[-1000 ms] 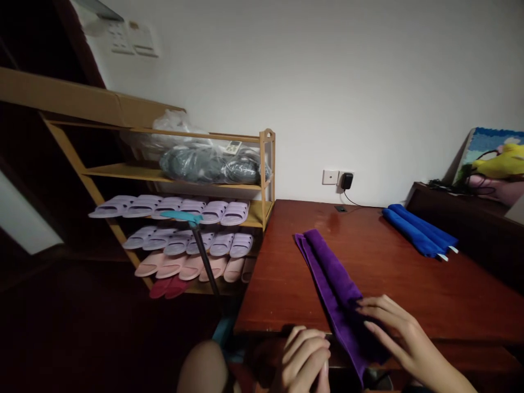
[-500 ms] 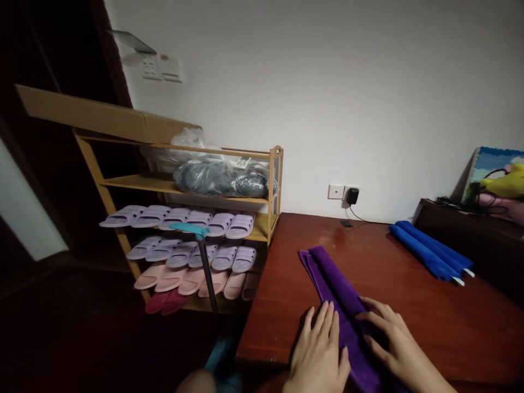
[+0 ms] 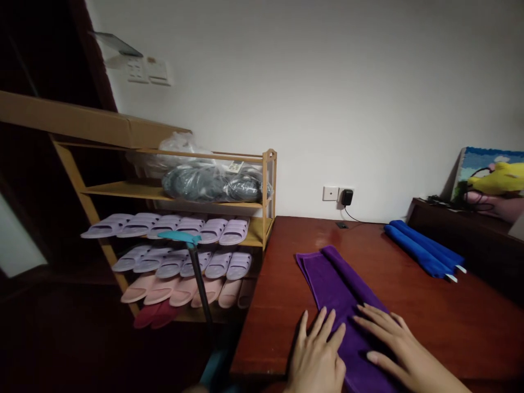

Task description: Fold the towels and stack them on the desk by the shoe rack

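Note:
A purple cloth (image 3: 333, 284) lies lengthwise on the reddish-brown table, its right side rolled or folded into a thick strip and its left part flat in layers. My left hand (image 3: 318, 349) rests on the cloth's left edge near the table front, fingers spread. On the right, my right hand (image 3: 395, 341) lies over the rolled side with its fingers stretched out and apart. The cloth's near end runs out of the bottom of the view between my hands.
Two rolled blue cloths (image 3: 423, 248) with white tags lie at the table's (image 3: 286, 284) back right. Left of it stands a wooden shoe rack (image 3: 268, 199) with several slippers. A blue-topped pole (image 3: 198, 278) leans before the rack. A black plug (image 3: 347, 197) sits in the wall socket.
The purple cloth's flat left part shows wider now, the rolled strip having shifted rightward. My right hand has flattened and spread over it. The view has turned slightly right.

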### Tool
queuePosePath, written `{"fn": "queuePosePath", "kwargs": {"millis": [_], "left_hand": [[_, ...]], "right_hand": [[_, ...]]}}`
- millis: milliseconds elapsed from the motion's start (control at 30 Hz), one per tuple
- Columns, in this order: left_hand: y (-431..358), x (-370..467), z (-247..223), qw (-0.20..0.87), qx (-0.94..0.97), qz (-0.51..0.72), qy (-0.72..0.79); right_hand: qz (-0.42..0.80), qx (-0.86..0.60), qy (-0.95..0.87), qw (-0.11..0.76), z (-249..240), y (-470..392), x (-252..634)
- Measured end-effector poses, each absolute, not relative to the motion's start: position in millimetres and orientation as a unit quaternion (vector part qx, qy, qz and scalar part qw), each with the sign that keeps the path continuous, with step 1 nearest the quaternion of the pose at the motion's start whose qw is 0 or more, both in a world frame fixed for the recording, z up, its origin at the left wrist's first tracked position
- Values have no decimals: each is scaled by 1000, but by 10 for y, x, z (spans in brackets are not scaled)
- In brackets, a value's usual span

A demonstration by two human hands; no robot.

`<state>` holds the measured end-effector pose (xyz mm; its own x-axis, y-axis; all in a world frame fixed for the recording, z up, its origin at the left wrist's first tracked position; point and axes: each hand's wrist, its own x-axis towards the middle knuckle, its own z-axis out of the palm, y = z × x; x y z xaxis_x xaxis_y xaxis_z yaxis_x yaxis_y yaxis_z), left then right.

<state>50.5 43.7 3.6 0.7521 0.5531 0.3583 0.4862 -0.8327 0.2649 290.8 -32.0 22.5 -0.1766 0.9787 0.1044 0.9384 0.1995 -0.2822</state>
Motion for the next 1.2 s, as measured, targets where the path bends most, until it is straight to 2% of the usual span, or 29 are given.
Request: {"fn": "queuePosePath", "kwargs": {"millis": [100, 267, 467, 567, 700, 933, 1100, 1200], "left_hand": [[470, 364, 87, 70, 927, 215, 298], [611, -134, 337, 32, 946, 155, 283], [582, -293, 543, 33, 945, 200, 256], [541, -118, 448, 48, 937, 197, 285], [561, 16, 262, 67, 941, 124, 308], [580, -6, 233, 81, 937, 87, 329], [580, 11, 234, 83, 934, 90, 336], [581, 24, 230, 83, 934, 90, 336]], "right_hand": [[93, -640, -756, 101, 214, -347, 2798], [56, -675, -724, 130, 58, -455, 3077], [-27, -686, -689, 231, 83, -521, 3029], [13, -650, -735, 195, 228, -437, 2717], [79, -639, -754, 125, 291, -309, 2585], [-23, -713, -695, 91, -27, -464, 3489], [-119, -742, -643, 146, 25, -629, 3663], [-58, -702, -693, 153, 191, -610, 3290]]}}
